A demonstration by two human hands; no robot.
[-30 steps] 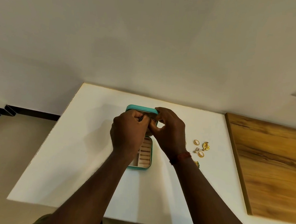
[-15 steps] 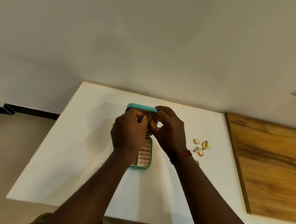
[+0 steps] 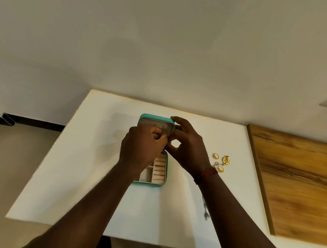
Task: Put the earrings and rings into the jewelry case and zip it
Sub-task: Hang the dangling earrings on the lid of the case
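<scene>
Toward the far edge of the table [image 3: 63,175], mid-width: my left hand [image 3: 141,147] sits over the open jewelry case [image 3: 149,182]. Its fingers are curled tight, the tips pinching a small piece against the inner face of the upright lid [image 3: 155,118]. The piece is too hidden to name; an earring, I'd guess. The case base lies nearer me, with the ring rolls [image 3: 159,171] showing.

My right hand [image 3: 188,150] is just beside the left. Its forefinger hooks over the lid's right corner, and the thumb and another finger close in a loop by my left fingertips. Whether they pinch anything too, I cannot tell.

To do it well: brace the lid so it cannot fold back, press the piece in straight, and let go only once it is seated.

Loose to the right of the case are gold rings [image 3: 215,156] and a flower earring [image 3: 226,160]. Both lie short of the wooden board [image 3: 293,179] along the table's right edge, waiting their turn.
</scene>
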